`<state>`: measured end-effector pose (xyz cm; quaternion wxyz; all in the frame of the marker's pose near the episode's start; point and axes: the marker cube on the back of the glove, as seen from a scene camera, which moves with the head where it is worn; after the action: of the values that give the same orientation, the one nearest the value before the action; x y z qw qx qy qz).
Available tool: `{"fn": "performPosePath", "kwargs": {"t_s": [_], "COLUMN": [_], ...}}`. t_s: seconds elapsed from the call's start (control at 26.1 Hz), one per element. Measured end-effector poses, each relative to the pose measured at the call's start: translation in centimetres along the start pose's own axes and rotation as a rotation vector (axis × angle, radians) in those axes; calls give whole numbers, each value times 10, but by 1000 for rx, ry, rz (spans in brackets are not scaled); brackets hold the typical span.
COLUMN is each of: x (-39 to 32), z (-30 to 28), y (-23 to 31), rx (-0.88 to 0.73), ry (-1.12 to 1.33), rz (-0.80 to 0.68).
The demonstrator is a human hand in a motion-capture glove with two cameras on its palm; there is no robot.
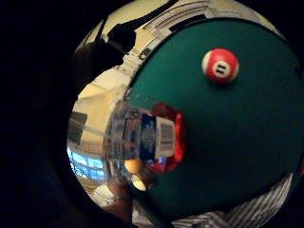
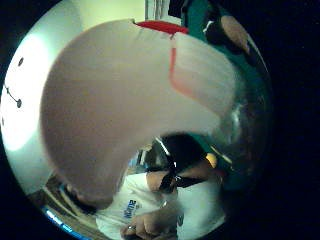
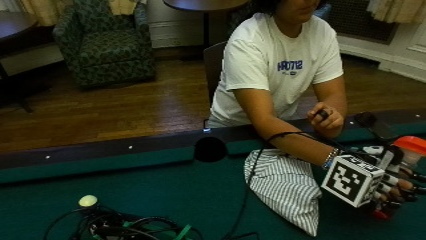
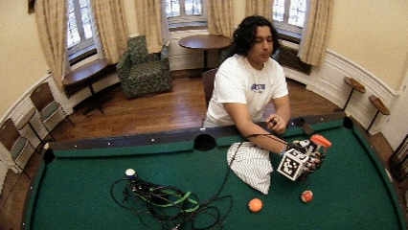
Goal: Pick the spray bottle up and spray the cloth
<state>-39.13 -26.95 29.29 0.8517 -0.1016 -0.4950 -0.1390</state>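
My gloved right hand (image 3: pixel 397 186) grips a clear spray bottle (image 3: pixel 407 148) with an orange-red head, upright just right of the cloth. The striped white cloth (image 3: pixel 287 186) lies bunched on the green felt, beside the forearm. In the wide outside view the hand (image 4: pixel 307 162) and bottle (image 4: pixel 321 141) stand right of the cloth (image 4: pixel 251 166). The little finger side palm view shows the bottle's labelled body and red base (image 1: pixel 151 137) close to the palm, over the felt. The sprayer's white head (image 2: pixel 125 100) fills the thumb side palm view.
A red-striped ball (image 4: pixel 306 196) and an orange ball (image 4: pixel 255 204) lie on the felt in front of the cloth. A tangle of cables (image 4: pixel 167 202) and a white ball (image 4: pixel 130 172) sit at the left. The bare left hand (image 3: pixel 324 119) rests at the rail (image 3: pixel 133 155).
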Motion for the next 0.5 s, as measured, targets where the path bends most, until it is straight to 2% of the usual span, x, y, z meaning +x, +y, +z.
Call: {"fn": "performPosePath", "kwargs": {"t_s": [0.5], "x": [-28], "z": [-69], "y": [89], "rx": [-31], "ry": [230], "rz": [-169]}}
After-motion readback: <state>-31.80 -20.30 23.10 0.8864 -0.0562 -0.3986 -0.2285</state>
